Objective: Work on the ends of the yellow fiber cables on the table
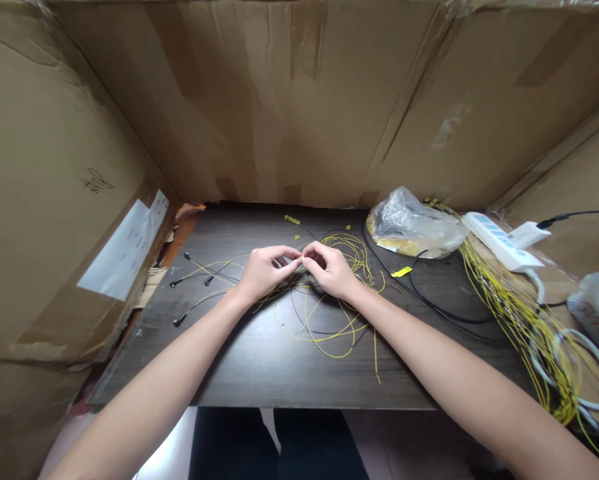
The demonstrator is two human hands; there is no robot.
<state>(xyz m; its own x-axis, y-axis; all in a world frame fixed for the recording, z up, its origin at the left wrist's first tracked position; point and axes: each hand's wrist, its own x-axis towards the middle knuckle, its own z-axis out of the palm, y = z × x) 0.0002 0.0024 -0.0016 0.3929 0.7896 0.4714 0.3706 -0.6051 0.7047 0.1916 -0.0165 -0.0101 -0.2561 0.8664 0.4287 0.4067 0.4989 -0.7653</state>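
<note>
Over the middle of the dark table (pixel 259 373), my left hand (pixel 269 272) and my right hand (pixel 329 268) meet fingertip to fingertip. Both are closed in a pinch on a small yellow piece (pixel 302 258), too small to tell whether it is a sleeve or a wire end. Thin yellow wires (pixel 337 355) loop under and around my right hand, mixed with thin black ones. To the left of my left hand, yellow and black wires end in small black connectors (pixel 179 321). The stretch of wire beneath my palms is hidden.
Small yellow bits (pixel 292 219) lie towards the back. A clear plastic bag (pixel 417 223), a black cable (pixel 439 312) with a yellow tag (pixel 402 272), a white power strip (pixel 499 243) and a yellow wire bundle (pixel 504 303) occupy the right. Cardboard walls (pixel 289 120) enclose the table.
</note>
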